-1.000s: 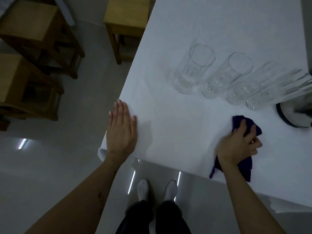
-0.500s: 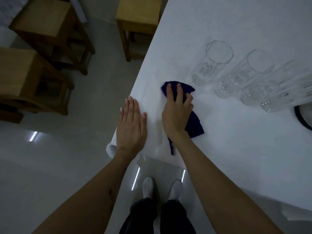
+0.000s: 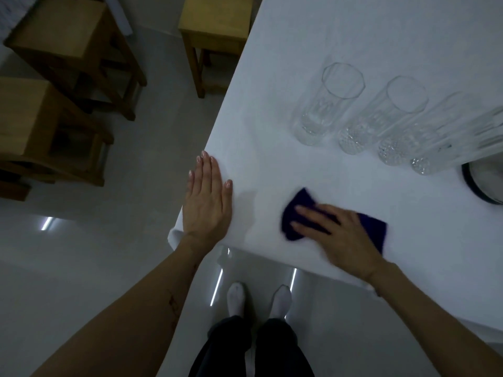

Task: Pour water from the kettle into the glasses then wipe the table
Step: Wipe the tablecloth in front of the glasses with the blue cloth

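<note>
Several tall clear glasses (image 3: 329,104) stand in a row on the white table (image 3: 353,31), running toward the right edge. Only the round base of the kettle (image 3: 487,183) shows at the far right. A dark blue cloth (image 3: 299,208) lies on the table near its front edge, and my right hand (image 3: 337,235) presses flat on it, fingers pointing left, slightly blurred. At the table's near left corner my left hand (image 3: 208,202) lies flat, palm down, holding nothing.
Several wooden stools (image 3: 217,25) stand on the pale floor to the left of the table. My feet in white socks (image 3: 258,297) are below the table's front edge. The tablecloth hangs over the corner under my left hand.
My right hand swept the cloth from the right side to just beside my left hand, then back rightward along the front edge. My left hand stayed planted on the corner.
</note>
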Demonstrator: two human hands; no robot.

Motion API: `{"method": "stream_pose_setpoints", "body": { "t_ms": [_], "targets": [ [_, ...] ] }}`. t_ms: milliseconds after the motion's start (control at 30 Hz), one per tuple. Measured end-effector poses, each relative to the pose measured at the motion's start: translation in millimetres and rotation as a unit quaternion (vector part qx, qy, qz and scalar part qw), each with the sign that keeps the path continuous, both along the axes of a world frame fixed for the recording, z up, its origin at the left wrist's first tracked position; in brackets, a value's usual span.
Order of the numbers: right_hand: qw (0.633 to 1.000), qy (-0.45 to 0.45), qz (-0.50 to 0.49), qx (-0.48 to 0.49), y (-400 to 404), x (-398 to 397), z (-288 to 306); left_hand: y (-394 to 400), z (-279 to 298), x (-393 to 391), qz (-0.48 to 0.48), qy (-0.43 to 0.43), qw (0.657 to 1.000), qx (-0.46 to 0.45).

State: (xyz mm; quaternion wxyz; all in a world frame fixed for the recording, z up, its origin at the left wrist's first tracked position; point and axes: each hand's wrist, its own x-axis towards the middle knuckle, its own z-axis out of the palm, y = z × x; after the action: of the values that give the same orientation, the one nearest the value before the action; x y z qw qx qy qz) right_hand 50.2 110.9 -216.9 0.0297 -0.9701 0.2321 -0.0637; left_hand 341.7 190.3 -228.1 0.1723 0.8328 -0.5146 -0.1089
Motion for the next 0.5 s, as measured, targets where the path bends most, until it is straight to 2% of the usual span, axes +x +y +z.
{"method": "stream_pose_setpoints", "body": {
  "t_ms": [133, 233, 367, 500],
  "targets": [
    [0.972, -0.04, -0.23, 0.014, -30, 19, 5, -1, -2, -1, 0.009, -0.002, 1.0, -0.004],
    [0.954, -0.052, -0.295, 0.025, -30, 82, 4, -1, -1, -1, 0.008, 0.015, 1.0, -0.02],
    [0.974, -0.077, -0.209, 0.048, 8, 141, 4, 1, 1, 2, 0.019, 0.061, 0.997, -0.049],
    [0.993, -0.055, -0.062, 0.089, 56, 127, -2, 5, 4, 7, 0.003, 0.072, 0.995, -0.062]
  ]
}}
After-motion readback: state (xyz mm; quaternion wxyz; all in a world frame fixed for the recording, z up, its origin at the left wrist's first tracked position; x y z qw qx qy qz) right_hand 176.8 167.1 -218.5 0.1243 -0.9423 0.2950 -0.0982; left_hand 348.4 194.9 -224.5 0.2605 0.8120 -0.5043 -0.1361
